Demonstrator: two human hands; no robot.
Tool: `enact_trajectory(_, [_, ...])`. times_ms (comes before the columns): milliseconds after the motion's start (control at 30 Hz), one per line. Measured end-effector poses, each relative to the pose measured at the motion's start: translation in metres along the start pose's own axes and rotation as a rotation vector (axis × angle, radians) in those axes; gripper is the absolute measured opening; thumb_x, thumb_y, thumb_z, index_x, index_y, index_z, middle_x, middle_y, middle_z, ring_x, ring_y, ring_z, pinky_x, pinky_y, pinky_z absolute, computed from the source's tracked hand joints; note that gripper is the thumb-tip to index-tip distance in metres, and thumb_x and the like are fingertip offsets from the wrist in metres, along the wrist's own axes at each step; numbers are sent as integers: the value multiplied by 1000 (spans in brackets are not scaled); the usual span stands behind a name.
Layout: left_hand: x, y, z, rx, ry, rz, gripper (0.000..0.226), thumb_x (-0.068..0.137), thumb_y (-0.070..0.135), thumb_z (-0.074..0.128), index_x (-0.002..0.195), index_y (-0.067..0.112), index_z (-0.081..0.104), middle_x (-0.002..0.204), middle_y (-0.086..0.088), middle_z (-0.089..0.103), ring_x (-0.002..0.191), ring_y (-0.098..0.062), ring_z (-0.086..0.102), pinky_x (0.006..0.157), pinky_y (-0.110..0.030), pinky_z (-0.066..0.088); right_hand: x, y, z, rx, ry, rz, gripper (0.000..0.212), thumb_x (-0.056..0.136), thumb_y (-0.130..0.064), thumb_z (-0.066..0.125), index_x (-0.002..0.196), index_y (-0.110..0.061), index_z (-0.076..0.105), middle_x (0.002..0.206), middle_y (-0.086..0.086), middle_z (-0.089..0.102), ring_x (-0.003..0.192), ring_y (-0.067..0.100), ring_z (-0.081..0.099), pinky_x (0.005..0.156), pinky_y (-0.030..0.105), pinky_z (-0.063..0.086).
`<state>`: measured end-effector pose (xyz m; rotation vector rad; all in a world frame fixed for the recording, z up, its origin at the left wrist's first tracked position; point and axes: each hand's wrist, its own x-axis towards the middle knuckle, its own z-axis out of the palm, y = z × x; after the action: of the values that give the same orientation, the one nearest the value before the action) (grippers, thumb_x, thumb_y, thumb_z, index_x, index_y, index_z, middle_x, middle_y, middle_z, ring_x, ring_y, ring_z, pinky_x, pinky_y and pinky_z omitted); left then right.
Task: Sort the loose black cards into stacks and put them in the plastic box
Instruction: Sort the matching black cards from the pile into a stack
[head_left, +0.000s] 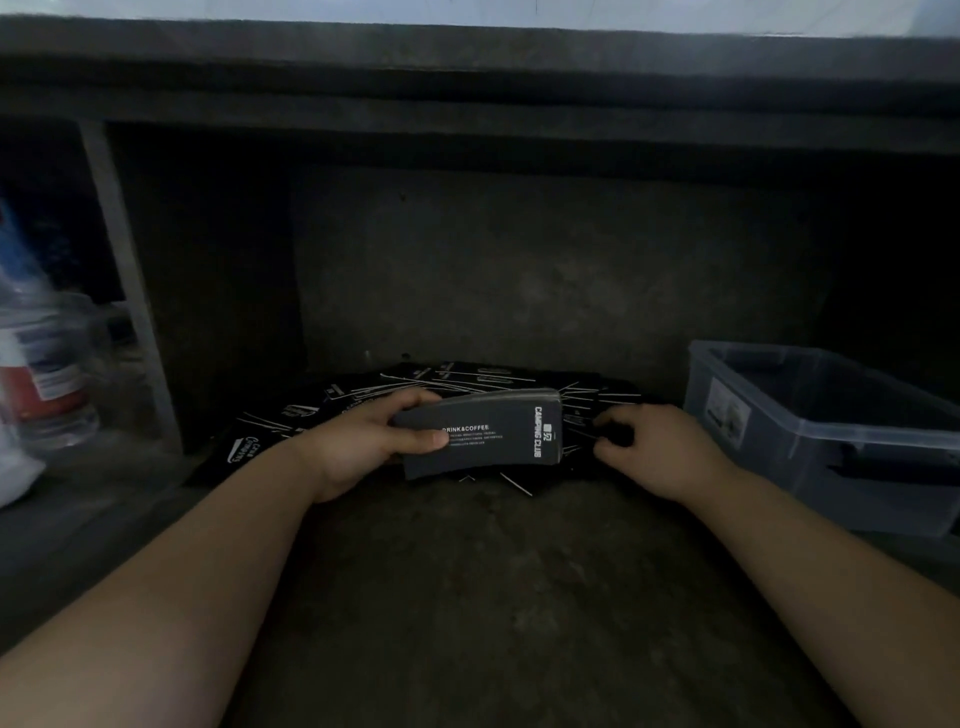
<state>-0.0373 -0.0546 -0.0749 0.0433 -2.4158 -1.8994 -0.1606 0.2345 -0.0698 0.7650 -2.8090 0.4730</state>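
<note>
- The stack of black cards (483, 434) is held in the left hand (363, 441), just above the loose pile. The thumb lies across the printed top face and the fingers curl round the far long edge. The top card shows white lettering.
- The loose black cards (457, 376) lie fanned and overlapping on the concrete surface (493, 571), directly behind and beneath the held stack. Their thin edges catch the light as pale lines.
- The right hand (654, 447) rests on the right part of the pile with fingers curled downward. Whether it pinches a card cannot be determined in this light.
- Handling judgement: single cards are probably light, thin and smooth-faced, so they slide over each other readily. A squared stack is stiffer but will likely splay if gripped loosely.
- Recommended hold: clamp the stack across its short width, thumb on one face and fingers on the other. Lift loose cards by a raised edge or corner; do not press on the flat face.
- The plastic box (810, 426), translucent and open-topped, stands on the right, near the right hand. No cards are discernible inside it.
- Bottles (47, 374) stand at the far left, well apart from the cards.
</note>
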Motion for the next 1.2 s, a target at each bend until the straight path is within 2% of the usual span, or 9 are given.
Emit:
enact_trajectory(100, [2,-1,1,17,-2,7,58,60,29,85,115,24,66,120,-8,66,115,-23,62,103,-37,47,4,2,1,-49,39,-24,40,91,-39,63,128,-26,63,126,2,65,108,17,61,87,28,49])
enact_trajectory(233, [3,-1,6,89,20,33,50,69,25,82,116,25,65,116,-5,67,113,-22,62,96,-31,47,9,6,10,-10,75,-78,49,88,-34,67,135,-21,57,143,3,48,126,20,48,104,31,41])
enact_trajectory(400, [-1,-1,6,142,23,29,39,81,22,76,117,31,64,119,-1,67,113,-19,61,100,-35,46,8,5,13,27,-59,66,57,100,-44,48,149,-18,38,153,9,41,137,25,41,109,31,33])
enact_trajectory(533, [-2,0,8,142,21,34,40,81,21,76,118,29,64,119,-2,67,114,-19,61,101,-35,47,9,6,5,-229,37,29,49,97,-54,47,132,-21,60,127,5,65,114,23,60,90,32,49])
enact_trajectory(633, [-4,2,9,145,19,40,38,82,20,75,117,30,63,118,-1,67,112,-17,62,94,-30,47,7,7,5,-325,108,-21,41,95,-56,49,117,-26,68,110,0,70,101,20,64,82,32,52])
enact_trajectory(767, [-5,3,9,155,11,36,39,81,23,75,117,32,63,118,1,66,111,-15,61,92,-28,47,9,9,9,-124,-13,38,49,97,-52,51,134,-20,58,138,7,55,122,26,54,101,37,45])
enact_trajectory(900, [-4,1,7,154,-3,42,49,70,36,84,114,36,65,117,2,68,112,-17,63,98,-33,48,10,-6,5,-399,-59,-39,31,104,-26,38,122,-11,57,113,13,66,98,28,63,72,33,45])
enact_trajectory(1000, [-3,-2,5,158,-4,51,57,62,46,87,114,39,65,117,4,68,114,-17,62,100,-36,47,6,-13,6,-520,-5,-70,31,101,-12,38,128,-10,52,112,12,65,98,29,64,66,32,41])
enact_trajectory(1200, [-1,-6,3,189,-14,50,64,59,54,83,118,43,62,122,4,66,116,-17,61,106,-42,45,1,5,-3,-357,199,-48,11,97,-15,49,98,-15,60,102,5,60,77,19,57,59,28,37])
